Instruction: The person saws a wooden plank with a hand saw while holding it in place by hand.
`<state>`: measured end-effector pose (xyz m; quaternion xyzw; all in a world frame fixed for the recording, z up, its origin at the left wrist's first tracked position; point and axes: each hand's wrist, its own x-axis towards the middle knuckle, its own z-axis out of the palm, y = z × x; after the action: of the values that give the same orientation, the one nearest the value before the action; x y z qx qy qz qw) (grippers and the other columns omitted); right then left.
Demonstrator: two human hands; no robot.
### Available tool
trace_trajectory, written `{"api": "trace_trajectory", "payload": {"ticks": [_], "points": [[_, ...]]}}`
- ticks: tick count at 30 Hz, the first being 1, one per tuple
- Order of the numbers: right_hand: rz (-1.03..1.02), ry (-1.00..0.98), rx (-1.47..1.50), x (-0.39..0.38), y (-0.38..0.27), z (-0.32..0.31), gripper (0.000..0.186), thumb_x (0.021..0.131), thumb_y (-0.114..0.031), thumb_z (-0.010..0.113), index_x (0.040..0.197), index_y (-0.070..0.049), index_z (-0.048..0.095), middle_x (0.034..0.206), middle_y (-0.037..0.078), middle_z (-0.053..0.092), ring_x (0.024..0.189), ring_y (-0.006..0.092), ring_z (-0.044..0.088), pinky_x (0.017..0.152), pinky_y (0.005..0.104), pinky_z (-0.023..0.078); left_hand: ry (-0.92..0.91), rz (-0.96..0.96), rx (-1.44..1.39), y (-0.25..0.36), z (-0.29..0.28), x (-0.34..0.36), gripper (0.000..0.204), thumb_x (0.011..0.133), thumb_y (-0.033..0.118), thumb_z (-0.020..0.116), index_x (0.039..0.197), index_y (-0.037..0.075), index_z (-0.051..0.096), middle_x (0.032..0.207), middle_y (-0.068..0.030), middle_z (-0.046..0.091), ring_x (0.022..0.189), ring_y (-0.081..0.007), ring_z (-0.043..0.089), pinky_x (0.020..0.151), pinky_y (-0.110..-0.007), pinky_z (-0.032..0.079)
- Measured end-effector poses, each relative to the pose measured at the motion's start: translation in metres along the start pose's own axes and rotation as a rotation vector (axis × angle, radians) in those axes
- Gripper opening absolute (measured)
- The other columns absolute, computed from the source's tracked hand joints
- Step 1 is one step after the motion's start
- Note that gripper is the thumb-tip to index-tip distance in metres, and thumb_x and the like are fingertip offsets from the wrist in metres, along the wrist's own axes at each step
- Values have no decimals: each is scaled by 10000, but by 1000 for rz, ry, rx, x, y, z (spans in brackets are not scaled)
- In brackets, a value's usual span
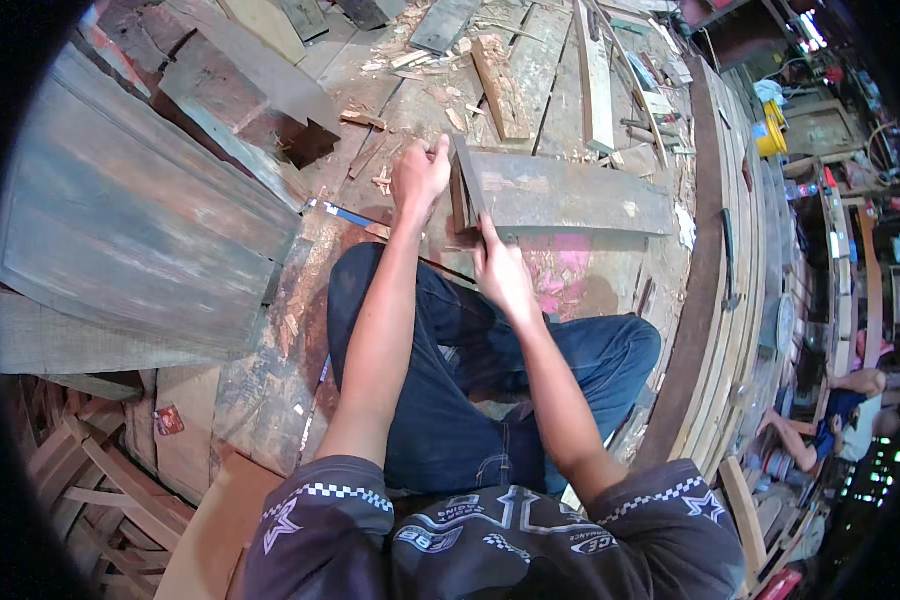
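A narrow dark wooden piece (pixel 467 185) with a slot or gap along it stands upright between my hands. My left hand (pixel 420 180) is closed at its far left end, thumb raised against the wood. My right hand (pixel 505 272) is closed at the near end, its index finger stretched along the wood; the other fingers are partly hidden. A wide grey board (pixel 580 195) lies flat just to the right of the piece. Beside my left forearm a blue-and-white strip-like tool (pixel 350 216) rests on the floor, partly covered by my knee.
Wood shavings and offcuts, among them a rough block (pixel 502 90) and a pale batten (pixel 594 85), litter the plank floor. A large wooden panel (pixel 140 210) stands at left. On stacked planks at right lies a dark-handled hammer-like tool (pixel 730 262). Another person (pixel 850 415) sits far right.
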<state>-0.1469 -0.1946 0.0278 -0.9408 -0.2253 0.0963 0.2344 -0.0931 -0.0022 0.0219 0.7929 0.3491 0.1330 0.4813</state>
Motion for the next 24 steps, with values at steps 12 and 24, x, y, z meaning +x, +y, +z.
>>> {"api": "trace_trajectory", "payload": {"ticks": [12,24], "points": [[32,-12,78,21,4,0,557,901,-157,492,1438,-84,364,747,319,622,725,489,631,684,582,496,30,69,13,-4,3,3,501,888,486,568,860,-2,680,837,-213,695,841,-385,675,761,-464,511],[-47,48,114,8,17,13,627,881,-77,510,1474,-69,309,651,303,588,615,465,612,606,553,489,-37,41,5,11,3,-1,507,884,501,576,893,6,685,854,-195,702,865,-336,680,784,-416,503]]}}
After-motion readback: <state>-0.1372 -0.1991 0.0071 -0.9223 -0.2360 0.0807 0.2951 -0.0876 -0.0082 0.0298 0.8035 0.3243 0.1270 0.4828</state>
